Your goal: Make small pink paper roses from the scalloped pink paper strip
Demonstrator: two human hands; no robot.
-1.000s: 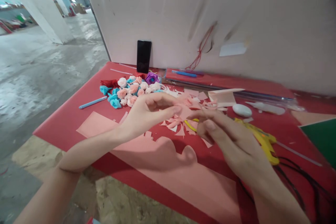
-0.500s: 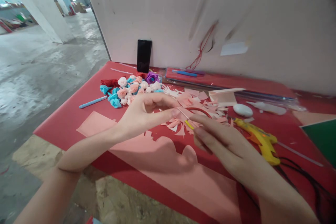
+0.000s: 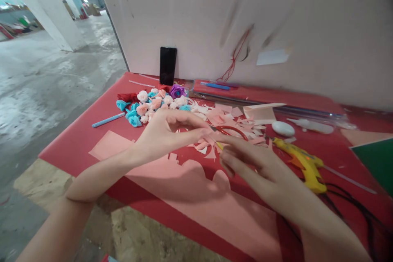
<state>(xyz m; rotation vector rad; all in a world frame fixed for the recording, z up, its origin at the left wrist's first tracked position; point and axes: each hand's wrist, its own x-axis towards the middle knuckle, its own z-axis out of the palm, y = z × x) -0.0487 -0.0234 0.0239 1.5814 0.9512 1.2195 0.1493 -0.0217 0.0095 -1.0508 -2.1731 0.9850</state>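
Pink paper piece (image 3: 211,132) pinched near the centre of the frame, between thumb and forefinger of the left hand (image 3: 206,129).

At centre left, a blue pen (image 3: 108,120) is laid on the red tabletop (image 3: 73,139), with paper flowers (image 3: 155,104) in pink, white, blue, red and purple clustered to its right. The piece is seen as small, pale pink and thin, largely covered by fingertips; its outline is blurred and its exact shape cannot be told. Pink and white scraps (image 3: 225,116) are strewn behind it. The right hand (image 3: 221,147) is held just beside it, fingers curled; whether anything is pinched there cannot be told. Farther right, a yellow glue gun (image 3: 310,168) is seen.
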